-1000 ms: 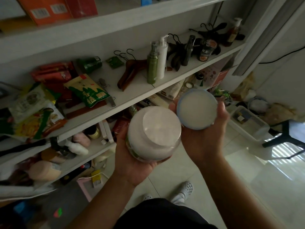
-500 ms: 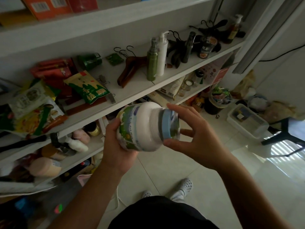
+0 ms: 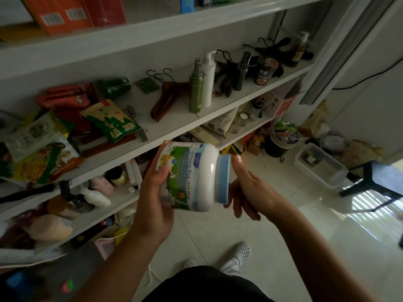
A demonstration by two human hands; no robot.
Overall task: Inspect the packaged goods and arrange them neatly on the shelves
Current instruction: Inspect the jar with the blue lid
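Head view: we grip the jar (image 3: 192,175) in our left hand (image 3: 156,192), right hand (image 3: 246,188) open at its blue lid (image 3: 223,178); inspection underway, cluttered shelves (image 3: 174,127) unsorted.

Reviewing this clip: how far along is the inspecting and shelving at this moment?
Early, by the look of it. In hand: the left hand grips a white jar lying sideways, label up; the right hand sits at its blue lid, so it is being inspected, not shelved. Left: placing it, and tidying the snack bags and hangers lying jumbled on the middle shelf. Nothing looks clearly arranged.
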